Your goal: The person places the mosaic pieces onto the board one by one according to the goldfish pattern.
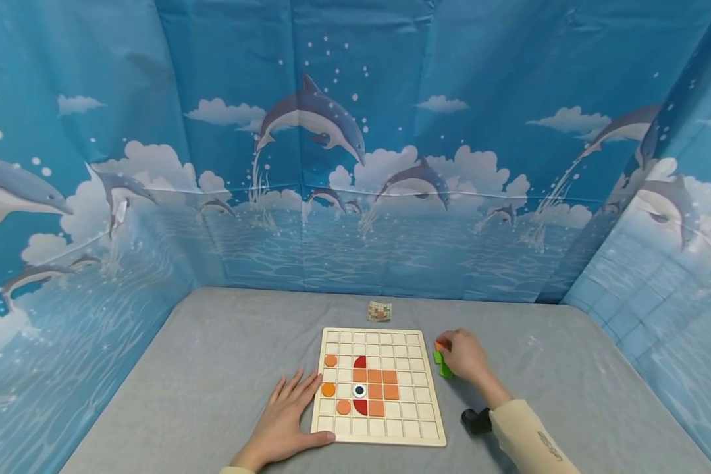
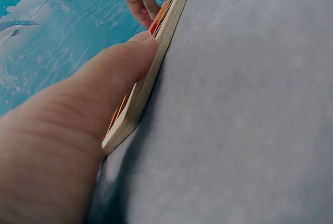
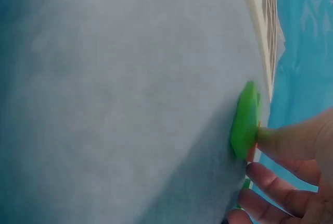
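Note:
A wooden grid board point(image 1: 415, 415) lies on the grey table, holding several orange squares point(image 1: 376, 376), three orange discs point(image 1: 343, 407), two red quarter-round pieces point(image 1: 360, 362) and a white-and-black eye piece point(image 1: 359, 390). Spread fingers of my left hand point(image 1: 287, 415) reach the board's left edge; its thumb point(image 2: 130, 60) touches the near edge. Right of the board, my right hand point(image 1: 465, 355) pinches an orange piece point(image 3: 252, 152) between thumb and finger, its shape mostly hidden. Green pieces point(image 1: 446, 370) lie right beside those fingers; one green piece point(image 3: 245, 122) shows large in the right wrist view.
Behind the board lies a small patterned card point(image 1: 380, 311). A black object point(image 1: 476, 421) is by the right sleeve, its kind unclear. Blue dolphin-print curtains point(image 1: 343, 250) enclose the back and sides of the grey cloth-covered table point(image 1: 213, 349).

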A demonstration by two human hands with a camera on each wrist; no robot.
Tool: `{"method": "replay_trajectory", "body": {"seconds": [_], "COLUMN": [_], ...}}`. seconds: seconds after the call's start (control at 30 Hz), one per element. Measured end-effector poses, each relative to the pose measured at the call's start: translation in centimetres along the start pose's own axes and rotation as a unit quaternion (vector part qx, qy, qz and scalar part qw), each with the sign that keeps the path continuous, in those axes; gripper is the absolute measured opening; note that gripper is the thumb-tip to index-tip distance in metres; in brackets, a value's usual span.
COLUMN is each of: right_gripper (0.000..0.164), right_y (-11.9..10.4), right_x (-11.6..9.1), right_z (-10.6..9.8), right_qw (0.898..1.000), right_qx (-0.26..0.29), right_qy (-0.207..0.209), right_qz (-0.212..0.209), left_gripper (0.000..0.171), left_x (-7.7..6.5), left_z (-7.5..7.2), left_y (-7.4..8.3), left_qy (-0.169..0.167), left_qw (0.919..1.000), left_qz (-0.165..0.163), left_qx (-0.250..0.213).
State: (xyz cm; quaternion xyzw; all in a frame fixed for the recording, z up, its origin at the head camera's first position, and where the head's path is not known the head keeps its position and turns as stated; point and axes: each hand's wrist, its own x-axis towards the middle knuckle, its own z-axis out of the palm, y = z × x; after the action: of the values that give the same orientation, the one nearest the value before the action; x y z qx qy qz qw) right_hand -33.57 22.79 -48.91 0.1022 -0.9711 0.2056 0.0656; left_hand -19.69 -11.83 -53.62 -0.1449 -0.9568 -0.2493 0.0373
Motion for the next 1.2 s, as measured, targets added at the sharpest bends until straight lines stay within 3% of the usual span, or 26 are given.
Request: {"method": "replay_trajectory", "body": {"seconds": [0.9,1.2], "right_gripper": [0.022,0.019], "right_y": [1.1,1.4], "right_x": [-1.0,-0.9], "right_z": [-1.1,-1.4], "right_qw": [0.999,0.998], "right_qx": [0.014,0.026], "right_qy": [-0.035,-0.052], "right_qz": [-0.013,0.002], "left_gripper": [0.101,0.101], "left_x": [-0.1,-0.1], "left_z": [-0.2,-0.2], "left_y": [0.1,0.2], "left_qy": [0.006,0.004], "left_qw": [0.9999,0.9999], "left_qz": [0.008,0.008], "left_qx": [-0.004,-0.005]}}
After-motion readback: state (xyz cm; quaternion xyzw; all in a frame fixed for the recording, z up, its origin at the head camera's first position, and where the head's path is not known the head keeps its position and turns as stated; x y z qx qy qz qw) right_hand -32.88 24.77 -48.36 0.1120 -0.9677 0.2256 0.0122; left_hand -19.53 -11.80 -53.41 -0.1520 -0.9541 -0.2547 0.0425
